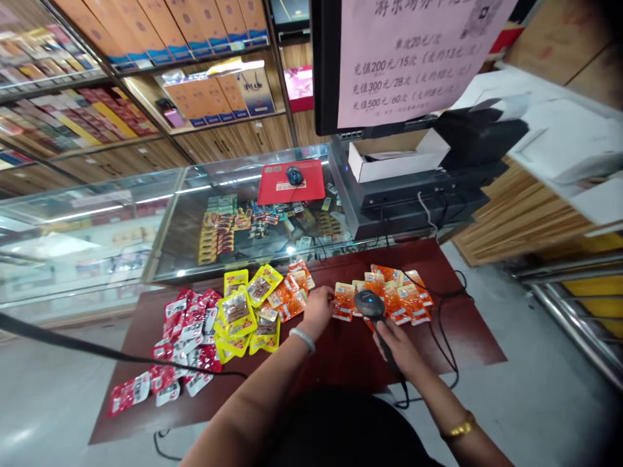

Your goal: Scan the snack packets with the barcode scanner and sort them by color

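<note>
My right hand (400, 347) grips a black handheld barcode scanner (370, 305) by its handle. The scanner's head is over a spread of orange snack packets (411, 301) on the dark red table. My left hand (318, 312) pinches at the left edge of one orange packet (344, 299), its fingertips partly hidden. Left of that hand lies a second group of orange packets (292, 292). Yellow snack packets (236, 312) overlap in a pile farther left, and red-and-white packets (192, 331) spread beyond them to the table's left end.
Behind the table (335, 357) stands a glass counter with a mouse (294, 175) on a red mat (267, 188). A monitor back with a pink sign (403, 65) rises above a white box (389, 167). Black cables (445, 324) loop at right; another crosses the left side.
</note>
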The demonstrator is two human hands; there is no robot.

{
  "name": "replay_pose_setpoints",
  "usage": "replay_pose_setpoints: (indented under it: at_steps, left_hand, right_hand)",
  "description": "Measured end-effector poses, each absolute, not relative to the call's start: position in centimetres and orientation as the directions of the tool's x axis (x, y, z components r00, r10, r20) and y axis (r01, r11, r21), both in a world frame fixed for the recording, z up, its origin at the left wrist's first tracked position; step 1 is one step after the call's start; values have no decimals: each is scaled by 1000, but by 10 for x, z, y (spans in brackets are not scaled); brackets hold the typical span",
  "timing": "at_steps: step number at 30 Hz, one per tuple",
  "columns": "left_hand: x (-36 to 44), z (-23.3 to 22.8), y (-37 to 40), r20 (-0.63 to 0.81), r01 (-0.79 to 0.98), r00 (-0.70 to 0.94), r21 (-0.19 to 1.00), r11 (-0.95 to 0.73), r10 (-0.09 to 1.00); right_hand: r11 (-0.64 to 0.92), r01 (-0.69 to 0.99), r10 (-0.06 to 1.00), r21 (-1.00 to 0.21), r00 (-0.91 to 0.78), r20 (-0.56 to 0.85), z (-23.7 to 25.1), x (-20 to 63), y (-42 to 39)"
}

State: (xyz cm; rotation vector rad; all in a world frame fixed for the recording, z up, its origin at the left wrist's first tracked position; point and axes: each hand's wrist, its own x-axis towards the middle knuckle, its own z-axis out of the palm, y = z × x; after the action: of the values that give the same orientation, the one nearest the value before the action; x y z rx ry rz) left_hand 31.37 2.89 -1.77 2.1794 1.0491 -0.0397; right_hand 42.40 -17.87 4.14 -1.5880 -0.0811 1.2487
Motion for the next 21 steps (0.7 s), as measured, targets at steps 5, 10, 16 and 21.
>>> replay_pose_setpoints:
  at_steps: [5,10,16,21]
  left_hand:
    - [237,-12,58,-240,863,505,155,-481,829]
    - [213,-12,65,-248,884,462,55,-463,852]
    - [217,-13,59,-302,866,498,127,-483,813]
    - [235,-26,43,-483,862,483,410,-298,731]
  right_hand:
    - [-440,-474,680,-763,380,-628,38,407,-156]
    - [-455,-419,743,-786,308,-594,30,387,-141]
    - [-481,-381,769,-790,249,-589,31,369,-136]
    - [-486,-367,772,-793,246,-586,39,366,-134]
